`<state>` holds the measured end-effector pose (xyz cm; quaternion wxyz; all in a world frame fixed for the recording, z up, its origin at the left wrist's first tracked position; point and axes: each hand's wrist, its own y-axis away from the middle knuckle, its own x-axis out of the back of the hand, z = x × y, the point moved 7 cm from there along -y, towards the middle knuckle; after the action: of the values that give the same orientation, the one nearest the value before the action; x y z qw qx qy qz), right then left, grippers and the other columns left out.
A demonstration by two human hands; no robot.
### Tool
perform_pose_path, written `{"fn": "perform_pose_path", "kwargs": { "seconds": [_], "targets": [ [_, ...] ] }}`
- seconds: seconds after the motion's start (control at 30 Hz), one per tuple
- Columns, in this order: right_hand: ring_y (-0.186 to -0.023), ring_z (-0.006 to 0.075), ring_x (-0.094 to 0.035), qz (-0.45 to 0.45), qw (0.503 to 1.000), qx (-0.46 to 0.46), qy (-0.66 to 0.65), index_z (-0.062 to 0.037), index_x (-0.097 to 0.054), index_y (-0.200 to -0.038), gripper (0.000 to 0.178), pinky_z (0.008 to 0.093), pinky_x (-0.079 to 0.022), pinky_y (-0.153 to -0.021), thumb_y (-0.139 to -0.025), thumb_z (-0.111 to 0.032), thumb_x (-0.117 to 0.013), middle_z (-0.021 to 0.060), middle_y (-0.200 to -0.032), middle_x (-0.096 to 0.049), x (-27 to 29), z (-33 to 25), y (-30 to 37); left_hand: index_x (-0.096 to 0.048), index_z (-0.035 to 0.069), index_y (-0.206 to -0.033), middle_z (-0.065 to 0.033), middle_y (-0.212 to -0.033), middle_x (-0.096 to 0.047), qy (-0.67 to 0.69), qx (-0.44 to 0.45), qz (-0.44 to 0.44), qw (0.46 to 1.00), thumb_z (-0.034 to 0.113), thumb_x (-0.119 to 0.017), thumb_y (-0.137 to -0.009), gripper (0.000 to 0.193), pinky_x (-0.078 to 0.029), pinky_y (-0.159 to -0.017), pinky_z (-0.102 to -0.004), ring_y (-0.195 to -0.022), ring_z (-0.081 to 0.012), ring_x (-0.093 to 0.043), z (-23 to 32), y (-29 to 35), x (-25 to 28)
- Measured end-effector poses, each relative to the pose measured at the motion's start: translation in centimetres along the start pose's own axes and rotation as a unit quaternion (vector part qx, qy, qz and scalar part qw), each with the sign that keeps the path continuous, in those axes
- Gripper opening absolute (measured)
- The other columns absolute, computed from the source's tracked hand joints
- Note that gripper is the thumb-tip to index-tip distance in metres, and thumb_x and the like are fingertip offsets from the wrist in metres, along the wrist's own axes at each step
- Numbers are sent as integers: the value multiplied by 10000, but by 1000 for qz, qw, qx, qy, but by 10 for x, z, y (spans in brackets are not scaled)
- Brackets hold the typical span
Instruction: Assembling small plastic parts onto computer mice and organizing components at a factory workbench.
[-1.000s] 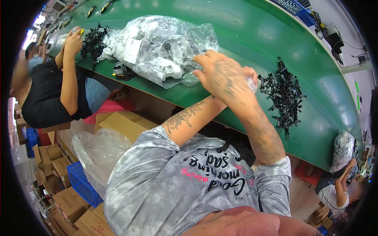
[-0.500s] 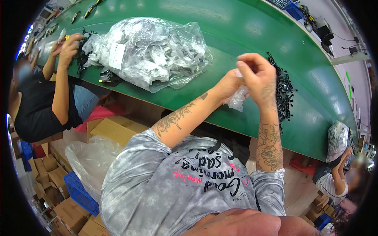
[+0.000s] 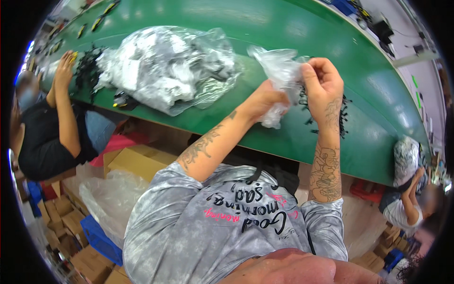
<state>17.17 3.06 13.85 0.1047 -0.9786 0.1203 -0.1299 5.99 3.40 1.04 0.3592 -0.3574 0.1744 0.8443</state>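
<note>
A small clear plastic bag (image 3: 280, 68) is stretched between my hands above the green table. My left hand (image 3: 266, 100) is closed around its crumpled lower part, which pokes out below the fingers. With thumb and fingers pinched, my right hand (image 3: 325, 85) grips the bag's right side. Whether anything lies inside the bag cannot be made out. Behind my right hand and wrist spreads a pile of small black parts (image 3: 344, 113), partly hidden. Left of my hands lies a big clear sack (image 3: 165, 66) full of crumpled plastic bags.
The green table (image 3: 198, 122) curves across the view. At the left, a person in black (image 3: 47, 137) works beside black parts (image 3: 87, 71); another person (image 3: 402, 213) sits at the right by a filled bag (image 3: 405, 161). Cartons (image 3: 85, 258) and a blue crate (image 3: 97, 236) stand on the floor.
The plastic bag, bunched up between my hands before, now spreads open upward. My left hand has moved slightly left and my right hand slightly right, farther apart.
</note>
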Motion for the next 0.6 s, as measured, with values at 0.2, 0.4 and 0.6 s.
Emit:
{"fn": "perform_pose_path", "kwargs": {
  "seconds": [0.2, 0.4, 0.6],
  "targets": [
    [-758, 84, -673, 18, 998, -9, 59, 15, -686, -1005, 136, 243, -537, -703, -919, -73, -744, 23, -822, -714, 31, 41, 33, -599, 17, -1230, -71, -1014, -683, -17, -89, 16, 996, 336, -710, -945, 443, -565, -662, -304, -815, -158, -675, 1, -5, -24],
    [-732, 89, -651, 89, 982, -70, -154, 19, -624, -1041, 125, 214, -495, -563, -933, 41, -683, 55, -911, -677, 47, 64, 53, -676, 36, -1087, -35, -939, -705, -21, -42, 152, 987, 146, -636, -1024, 133, -559, -758, -312, -826, -137, -678, -7, -10, 0],
    [-774, 136, -682, 106, 964, -144, -198, 51, -596, -1163, 250, 232, -514, -530, -973, -89, -679, 97, -946, -665, 54, 69, 56, -659, 48, -1002, -37, -841, -680, -77, -108, 134, 982, 128, -697, -993, 89, -530, -683, -304, -753, -131, -646, 0, -11, 0]
  ]
}}
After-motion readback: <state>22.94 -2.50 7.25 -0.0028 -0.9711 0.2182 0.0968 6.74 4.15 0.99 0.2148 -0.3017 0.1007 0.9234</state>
